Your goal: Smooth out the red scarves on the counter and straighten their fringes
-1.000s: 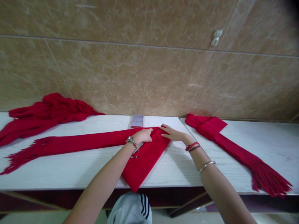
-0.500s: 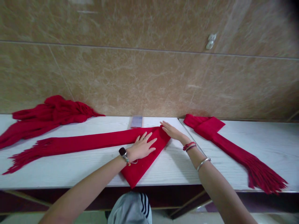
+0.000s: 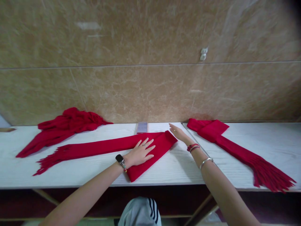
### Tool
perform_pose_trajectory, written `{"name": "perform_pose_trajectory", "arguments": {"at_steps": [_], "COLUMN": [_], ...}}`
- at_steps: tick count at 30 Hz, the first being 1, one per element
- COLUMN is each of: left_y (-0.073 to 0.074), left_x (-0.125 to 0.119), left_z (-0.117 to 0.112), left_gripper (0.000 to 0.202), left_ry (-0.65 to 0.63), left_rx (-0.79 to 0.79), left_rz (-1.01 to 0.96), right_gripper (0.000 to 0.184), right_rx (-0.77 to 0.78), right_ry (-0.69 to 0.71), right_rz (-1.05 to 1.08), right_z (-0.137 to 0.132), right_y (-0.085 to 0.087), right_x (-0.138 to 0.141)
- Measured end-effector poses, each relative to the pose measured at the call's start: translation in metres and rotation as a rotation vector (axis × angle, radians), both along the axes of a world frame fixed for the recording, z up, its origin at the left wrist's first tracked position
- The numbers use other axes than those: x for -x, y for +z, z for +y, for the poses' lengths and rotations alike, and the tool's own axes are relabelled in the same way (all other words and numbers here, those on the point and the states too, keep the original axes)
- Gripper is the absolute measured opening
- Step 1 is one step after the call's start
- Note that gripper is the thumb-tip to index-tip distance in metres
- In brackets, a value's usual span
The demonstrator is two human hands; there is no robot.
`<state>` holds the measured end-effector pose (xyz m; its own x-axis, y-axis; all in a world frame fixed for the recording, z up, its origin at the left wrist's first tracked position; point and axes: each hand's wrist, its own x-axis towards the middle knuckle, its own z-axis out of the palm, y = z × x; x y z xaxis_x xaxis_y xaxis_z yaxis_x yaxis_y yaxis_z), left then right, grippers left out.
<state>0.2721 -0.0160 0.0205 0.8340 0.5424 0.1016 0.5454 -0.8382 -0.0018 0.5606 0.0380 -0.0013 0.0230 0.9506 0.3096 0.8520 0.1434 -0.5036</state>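
A red fringed scarf (image 3: 94, 148) lies on the white table, its fringe pointing left and its right part folded over at a slant. My left hand (image 3: 141, 153) rests flat on the folded part, fingers spread. Just off the upper right corner of the fold, my right hand (image 3: 178, 132) hovers with fingers stretched out and nothing in it. To the right lies a second red scarf (image 3: 235, 151), folded at its top, with its fringe toward the front edge. At the back left a crumpled red cloth (image 3: 70, 124) sits in a loose heap.
A small flat rectangular object (image 3: 142, 127) lies on the white table (image 3: 82, 172) near the wall. Brown marble tiles form the wall (image 3: 141, 91) behind, with a small white fitting (image 3: 203, 54) on it. A seam crosses the tabletop right of my right hand.
My right hand has lifted off the fold's upper right corner and moved slightly right. My left hand still presses on the scarf. The camera view has tilted up a little.
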Motion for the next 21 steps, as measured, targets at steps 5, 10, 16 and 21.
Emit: {"name": "perform_pose_trajectory", "arguments": {"at_steps": [5,10,16,21], "left_y": [0.005,0.0,0.008,0.003], "left_x": [-0.024,-0.072,-0.109,-0.117], "left_z": [0.015,0.042,0.079,0.092], "left_gripper": [0.046,0.048,0.032,0.042], "left_ry": [0.014,0.072,0.144,0.337], "left_rx": [-0.019,0.149,0.69,0.62], "left_rz": [-0.102,-0.245,-0.533,-0.525], "right_gripper": [0.045,0.037,0.018,0.041], "right_rx": [0.192,0.273,0.172,0.222], "right_ry": [-0.139,-0.06,0.068,0.06], "right_rz": [0.137,0.229,0.361,0.248], "right_z": [-0.004,-0.008,-0.004,-0.005], "right_y": [0.007,0.006,0.015,0.01], "right_x": [-0.005,0.003,0.007,0.002]}}
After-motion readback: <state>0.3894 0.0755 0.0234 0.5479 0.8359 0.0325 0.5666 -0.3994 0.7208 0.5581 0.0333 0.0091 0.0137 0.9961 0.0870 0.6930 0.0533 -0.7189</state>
